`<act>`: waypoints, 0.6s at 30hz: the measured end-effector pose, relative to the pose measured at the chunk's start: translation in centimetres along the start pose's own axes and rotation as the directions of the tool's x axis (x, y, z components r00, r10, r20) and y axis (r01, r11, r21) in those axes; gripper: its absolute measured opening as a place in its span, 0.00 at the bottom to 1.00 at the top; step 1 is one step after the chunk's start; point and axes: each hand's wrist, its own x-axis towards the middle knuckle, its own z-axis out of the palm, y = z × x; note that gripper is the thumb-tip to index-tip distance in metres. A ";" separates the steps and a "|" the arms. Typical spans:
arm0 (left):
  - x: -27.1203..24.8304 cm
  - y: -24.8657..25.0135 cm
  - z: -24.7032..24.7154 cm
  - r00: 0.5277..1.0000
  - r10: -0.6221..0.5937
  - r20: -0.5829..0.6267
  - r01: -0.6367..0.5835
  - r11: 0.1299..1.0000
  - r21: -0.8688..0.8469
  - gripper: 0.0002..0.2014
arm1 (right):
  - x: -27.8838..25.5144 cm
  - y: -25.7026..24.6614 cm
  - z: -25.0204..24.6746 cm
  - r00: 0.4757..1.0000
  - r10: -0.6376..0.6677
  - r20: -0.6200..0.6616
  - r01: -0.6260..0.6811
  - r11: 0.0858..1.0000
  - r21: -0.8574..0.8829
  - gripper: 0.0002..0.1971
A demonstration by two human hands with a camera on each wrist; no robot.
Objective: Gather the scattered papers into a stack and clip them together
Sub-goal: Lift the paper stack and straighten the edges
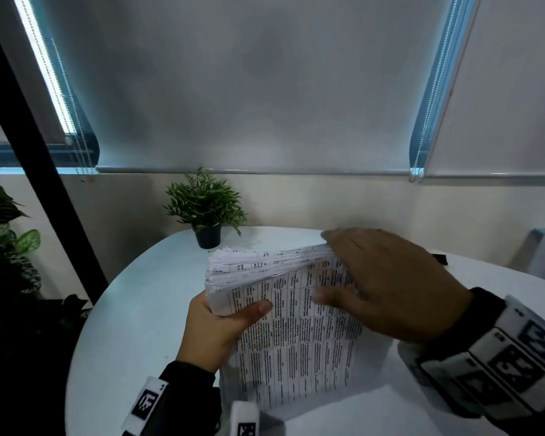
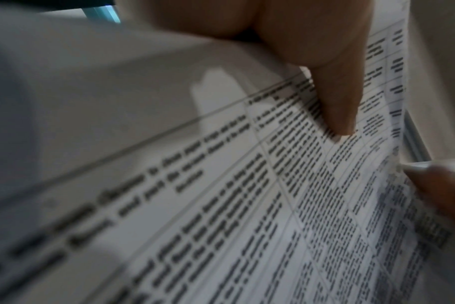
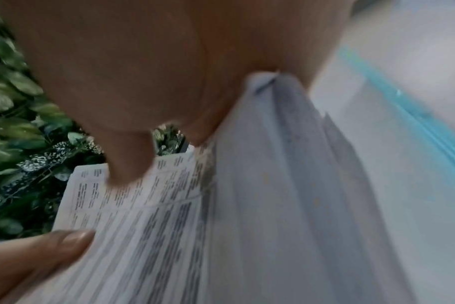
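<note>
Head view: left hand (image 1: 216, 328) pinching thick stack of white printed sheets (image 1: 296, 325) above round white table (image 1: 132, 309); right hand (image 1: 387, 284) curled over top edge. Risk: uneven sheets slipping, probably fanning out.

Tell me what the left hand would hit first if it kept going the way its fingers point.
Probably nothing new: the left hand already grips the paper stack. Beyond, roughly in line, stands the potted plant; depth is unclear.
</note>
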 end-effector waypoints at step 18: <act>1.8 1.2 0.5 0.996 0.002 -0.092 -0.008 0.998 -0.064 0.13 | -0.1 4.2 11.4 0.850 0.522 -0.069 0.045 0.059 0.997 0.42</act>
